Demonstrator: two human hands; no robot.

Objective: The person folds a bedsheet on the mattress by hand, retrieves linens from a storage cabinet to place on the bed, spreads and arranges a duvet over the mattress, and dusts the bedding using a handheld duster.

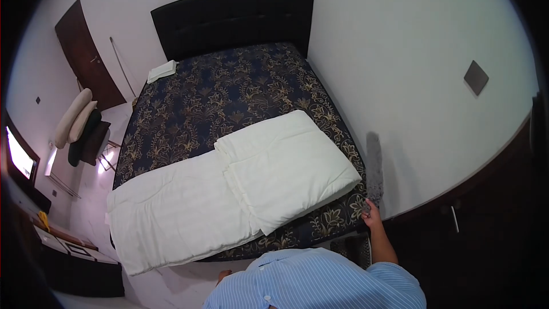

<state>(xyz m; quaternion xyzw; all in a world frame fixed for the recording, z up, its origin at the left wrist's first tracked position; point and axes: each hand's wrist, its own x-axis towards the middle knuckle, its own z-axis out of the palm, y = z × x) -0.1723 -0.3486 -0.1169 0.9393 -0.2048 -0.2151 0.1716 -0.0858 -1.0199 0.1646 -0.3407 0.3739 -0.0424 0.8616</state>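
Note:
My right hand (370, 213) is closed around the lower end of a long grey fluffy duster (374, 166), which stands upright between the bed's right edge and the white wall. Low in the view, beside the striped shirt, my left hand (224, 275) shows only in small part, and its fingers cannot be made out. A thick white folded duvet (286, 166) lies across the foot of the bed, its right part folded higher. Under it is the dark blue mattress (229, 91) with a gold floral pattern.
A black headboard (234, 20) stands against the wall. Folded white cloth (162, 71) lies at the mattress's upper left corner. Pillows (80, 126) are piled on a rack at the left, near a brown door (86, 57). Dark furniture (469, 234) stands at the right.

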